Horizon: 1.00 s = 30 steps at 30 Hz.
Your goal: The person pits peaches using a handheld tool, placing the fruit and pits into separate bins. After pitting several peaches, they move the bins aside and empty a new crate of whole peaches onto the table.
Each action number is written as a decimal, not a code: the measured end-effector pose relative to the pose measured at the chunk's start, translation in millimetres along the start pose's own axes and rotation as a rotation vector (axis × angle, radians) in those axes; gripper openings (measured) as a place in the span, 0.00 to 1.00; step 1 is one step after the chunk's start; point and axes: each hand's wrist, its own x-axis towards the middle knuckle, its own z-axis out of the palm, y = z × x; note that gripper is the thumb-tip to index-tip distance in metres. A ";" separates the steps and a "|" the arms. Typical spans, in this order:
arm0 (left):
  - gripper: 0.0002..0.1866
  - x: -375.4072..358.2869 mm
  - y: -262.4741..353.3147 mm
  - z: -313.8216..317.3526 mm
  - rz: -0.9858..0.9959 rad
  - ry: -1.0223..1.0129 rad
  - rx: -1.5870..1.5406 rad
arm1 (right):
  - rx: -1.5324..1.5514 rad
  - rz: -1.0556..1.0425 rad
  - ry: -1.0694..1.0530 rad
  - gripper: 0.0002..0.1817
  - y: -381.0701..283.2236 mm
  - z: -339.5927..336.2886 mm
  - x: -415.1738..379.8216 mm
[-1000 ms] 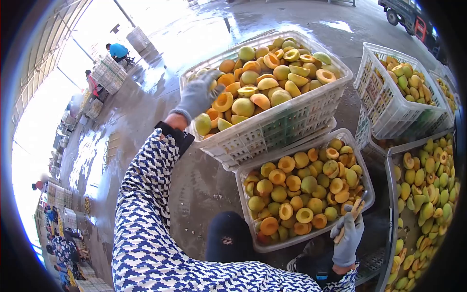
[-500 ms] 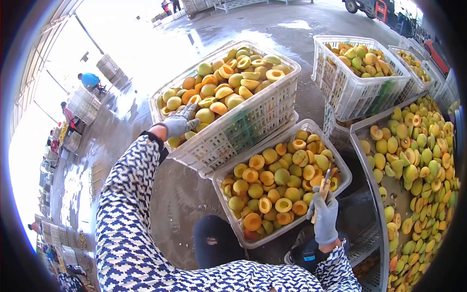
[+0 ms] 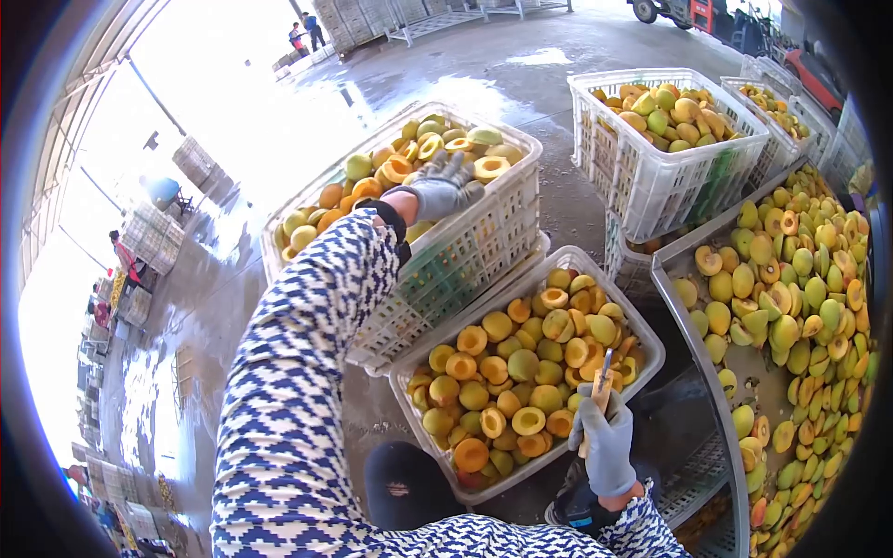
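My left hand (image 3: 441,193), in a grey glove, lies with its fingers spread over the halved apricot-like fruit (image 3: 395,169) in the tall white crate (image 3: 474,242). No fruit is visible in its grip, though its palm side is hidden. My right hand (image 3: 608,451), also gloved, is wrapped round the wooden handle of a small knife (image 3: 601,391), blade pointing up. That hand is over the near edge of the lower white crate (image 3: 654,327), which is filled with more fruit halves (image 3: 523,365).
At my right stands a metal-edged table (image 3: 699,337) heaped with fruit. Behind it are more filled white crates (image 3: 642,181). My knee (image 3: 400,479) is close to the lower crate. Far off are people, stacked crates and a vehicle (image 3: 674,13) on the wet floor.
My left hand has moved right across the fruit in the tall crate, from its left edge toward its right side. My right hand still holds the knife. The view has shifted slightly.
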 end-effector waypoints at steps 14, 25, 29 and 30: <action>0.32 -1.3 -27.1 -50.1 0.515 -0.386 -0.249 | 0.061 0.006 -0.045 0.16 -17.4 -3.4 18.6; 0.33 104.0 -17.0 -34.4 0.083 -0.001 -0.390 | 0.047 -0.040 0.080 0.11 -27.0 -9.7 24.1; 0.24 99.2 -22.7 -30.0 0.026 0.223 -0.404 | 0.033 -0.053 0.048 0.11 -23.8 -3.8 28.9; 0.24 98.9 -24.8 -25.1 0.041 0.251 -0.404 | 0.023 -0.057 0.037 0.11 -21.7 -1.1 29.3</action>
